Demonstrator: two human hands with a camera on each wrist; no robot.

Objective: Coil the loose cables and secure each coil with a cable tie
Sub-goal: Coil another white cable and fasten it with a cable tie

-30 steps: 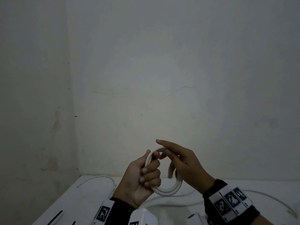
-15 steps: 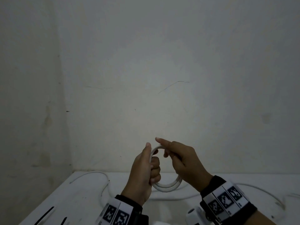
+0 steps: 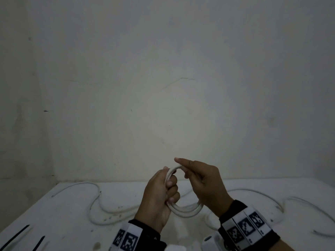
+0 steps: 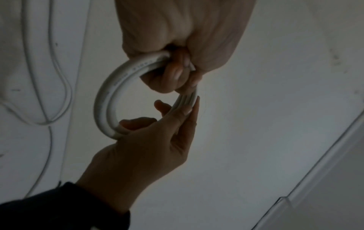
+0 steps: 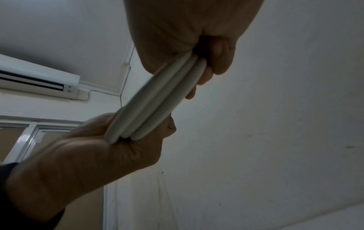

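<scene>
Coiling step, white cable coil (image 3: 186,211) held above the tabletop (image 3: 76,211).
Left hand (image 3: 159,198) fingers curl tight round the loops; right hand (image 3: 204,182) pinches the coil's far side. Next likely: feed remaining slack, then fetch a black cable tie (image 3: 15,236).

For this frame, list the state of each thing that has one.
white cable coil: wound in loops, held off the table, no tie on it
left hand: grips the coil
right hand: holds the coil's other side
loose cable: uncoiled on the table
black cable ties: lying unused
</scene>
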